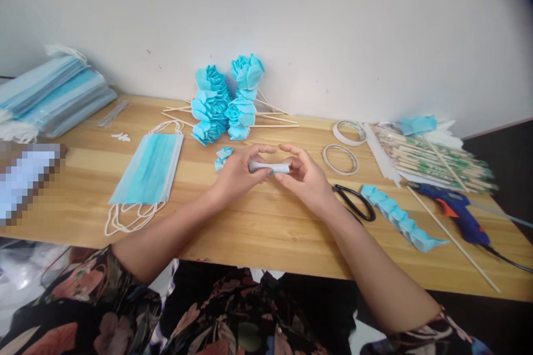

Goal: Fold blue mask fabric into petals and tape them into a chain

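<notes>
Between my two hands, above the middle of the wooden table, is a small folded strip of pale blue-white mask fabric (272, 167). My left hand (245, 169) pinches its left end between thumb and fingers, index finger stretched out above. At the right end, the thumb and fingers of my right hand (306, 177) are closed on it too. Just behind my left hand lie small blue folded fabric pieces (225, 152), partly hidden. Black-handled scissors (356, 202) lie beside my right wrist, their blades hidden by the arm.
Blue fabric flowers on sticks (212, 102) lean by the wall. Face masks (145, 169) lie at left, near a bigger mask stack (54, 94). To the right are tape rolls (340, 160), a folded blue strip (400, 219), a glue gun (456, 211), and bundled wooden sticks (433, 158).
</notes>
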A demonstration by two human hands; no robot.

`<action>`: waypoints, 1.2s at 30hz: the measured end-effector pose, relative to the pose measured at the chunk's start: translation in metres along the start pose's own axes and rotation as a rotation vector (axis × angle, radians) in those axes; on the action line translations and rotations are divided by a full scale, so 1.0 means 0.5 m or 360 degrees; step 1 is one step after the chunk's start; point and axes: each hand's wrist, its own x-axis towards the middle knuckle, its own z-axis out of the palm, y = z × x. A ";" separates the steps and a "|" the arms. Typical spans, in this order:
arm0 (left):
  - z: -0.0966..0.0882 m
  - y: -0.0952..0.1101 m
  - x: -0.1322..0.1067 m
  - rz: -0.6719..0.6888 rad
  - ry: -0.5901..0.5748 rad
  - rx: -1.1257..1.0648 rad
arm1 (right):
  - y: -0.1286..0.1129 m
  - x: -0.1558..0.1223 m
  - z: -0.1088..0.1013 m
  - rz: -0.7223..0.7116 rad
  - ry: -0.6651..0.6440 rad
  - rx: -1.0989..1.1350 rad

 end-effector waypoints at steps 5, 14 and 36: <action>0.006 0.007 -0.005 0.0056 -0.0002 0.0101 | 0.005 -0.001 0.001 -0.0046 0.0037 -0.0118; -0.001 -0.004 0.014 -0.0300 -0.0193 -0.0584 | 0.002 0.004 -0.005 -0.0157 0.0155 0.0054; -0.006 0.001 0.007 -0.0438 -0.0160 -0.0574 | 0.005 0.002 -0.007 -0.0170 0.0198 0.0080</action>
